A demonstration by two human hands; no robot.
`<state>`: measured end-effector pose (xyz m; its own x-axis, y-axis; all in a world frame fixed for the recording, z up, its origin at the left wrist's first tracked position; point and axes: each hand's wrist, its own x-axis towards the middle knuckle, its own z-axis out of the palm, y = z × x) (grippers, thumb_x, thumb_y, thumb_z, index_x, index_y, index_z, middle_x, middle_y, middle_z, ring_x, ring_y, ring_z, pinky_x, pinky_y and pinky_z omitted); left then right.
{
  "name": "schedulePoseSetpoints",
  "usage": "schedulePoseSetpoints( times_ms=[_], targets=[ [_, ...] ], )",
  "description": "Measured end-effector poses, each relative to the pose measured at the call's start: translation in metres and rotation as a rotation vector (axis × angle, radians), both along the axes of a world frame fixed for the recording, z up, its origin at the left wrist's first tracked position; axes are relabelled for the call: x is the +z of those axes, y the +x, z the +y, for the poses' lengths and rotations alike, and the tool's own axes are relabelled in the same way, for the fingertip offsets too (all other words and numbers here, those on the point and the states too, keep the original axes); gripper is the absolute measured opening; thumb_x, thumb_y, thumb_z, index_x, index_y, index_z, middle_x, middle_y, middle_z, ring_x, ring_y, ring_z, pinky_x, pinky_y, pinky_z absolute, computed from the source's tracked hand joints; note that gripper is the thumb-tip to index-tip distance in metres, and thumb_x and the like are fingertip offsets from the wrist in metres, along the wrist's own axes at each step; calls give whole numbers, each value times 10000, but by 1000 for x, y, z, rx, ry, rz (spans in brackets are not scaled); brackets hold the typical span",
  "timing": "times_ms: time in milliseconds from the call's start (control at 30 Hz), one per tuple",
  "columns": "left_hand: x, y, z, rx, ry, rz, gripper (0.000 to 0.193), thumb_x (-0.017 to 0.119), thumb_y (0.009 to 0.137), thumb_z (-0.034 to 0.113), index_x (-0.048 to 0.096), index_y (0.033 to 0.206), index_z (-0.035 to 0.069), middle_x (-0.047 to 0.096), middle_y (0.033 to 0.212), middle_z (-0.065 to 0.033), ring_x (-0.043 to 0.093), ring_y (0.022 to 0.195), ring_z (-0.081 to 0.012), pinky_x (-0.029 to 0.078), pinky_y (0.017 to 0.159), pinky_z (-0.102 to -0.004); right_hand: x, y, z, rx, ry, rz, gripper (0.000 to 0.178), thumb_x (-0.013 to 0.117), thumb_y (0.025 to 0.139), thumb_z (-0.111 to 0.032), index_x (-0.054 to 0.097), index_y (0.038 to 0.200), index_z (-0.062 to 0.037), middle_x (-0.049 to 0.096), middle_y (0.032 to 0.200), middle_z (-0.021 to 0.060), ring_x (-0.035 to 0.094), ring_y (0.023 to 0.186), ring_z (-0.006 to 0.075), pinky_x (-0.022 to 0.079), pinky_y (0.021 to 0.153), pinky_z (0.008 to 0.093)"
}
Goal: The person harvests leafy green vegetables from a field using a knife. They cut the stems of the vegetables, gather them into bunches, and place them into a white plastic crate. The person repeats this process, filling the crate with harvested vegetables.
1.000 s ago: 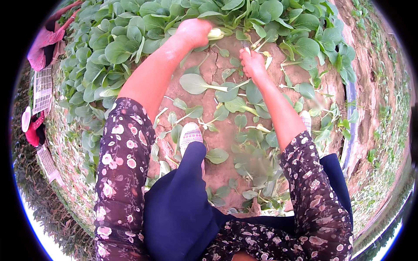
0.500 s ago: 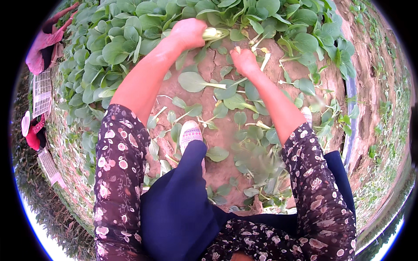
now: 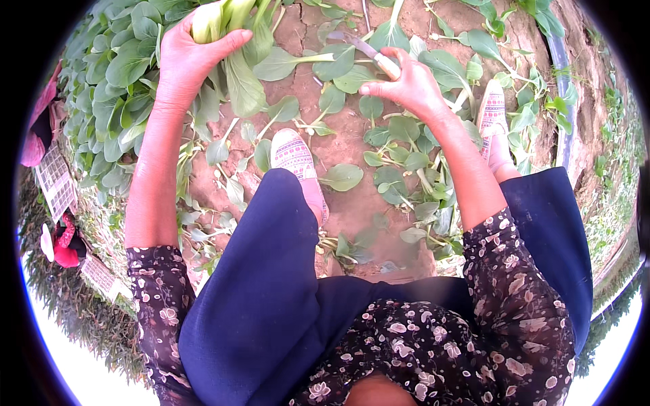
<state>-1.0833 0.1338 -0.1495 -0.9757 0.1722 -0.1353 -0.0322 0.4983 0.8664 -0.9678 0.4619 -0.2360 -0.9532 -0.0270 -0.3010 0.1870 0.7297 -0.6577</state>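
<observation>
My left hand [image 3: 186,64] is wrapped round the pale stems of a bok choy [image 3: 230,19], held up above the ground at the top left. Its green leaves hang down beside my thumb. In my right hand [image 3: 418,86] is a small knife [image 3: 365,47]. My thumb and fingers close on its light handle, and the blade points up and left over loose leaves. Below it, a cut leaf with a pale stem [image 3: 276,64] lies on the soil between my two hands.
Dense standing bok choy plants [image 3: 112,88] fill the upper left. Loose leaves [image 3: 406,135] litter the soil around my patterned shoes [image 3: 294,157]. A bluish strip [image 3: 563,88] runs along the right side. Two people and light crates [image 3: 55,177] are at the far left.
My left hand has come left and lifted the bok choy off the ground. The right hand has drawn back towards me, and the knife in it is now plainly visible.
</observation>
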Motion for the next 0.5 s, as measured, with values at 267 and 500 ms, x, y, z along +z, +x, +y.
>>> schedulePoseSetpoints(
  times_ms=[267, 500],
  targets=[
    [7, 11, -21, 162, 119, -56, 386, 852, 771, 141, 708, 1111, 27, 716, 1013, -18, 644, 888, -79, 504, 846, -249, -28, 24, 8, -277, 72, 87, 252, 654, 825, -327, 682, 834, -77, 666, 745, 190, 661, 729, 382, 523, 691, 454],
    [14, 24, -17, 213, 262, -98, 387, 827, 785, 86, 701, 1146, 27, 715, 1074, -24, 642, 932, -86, 488, 891, -254, -30, 17, 79, -515, 174, 142, 288, 706, 831, -291, 711, 1048, -101, 725, 872, 118, 707, 827, 277, 531, 792, 376]
  ],
)
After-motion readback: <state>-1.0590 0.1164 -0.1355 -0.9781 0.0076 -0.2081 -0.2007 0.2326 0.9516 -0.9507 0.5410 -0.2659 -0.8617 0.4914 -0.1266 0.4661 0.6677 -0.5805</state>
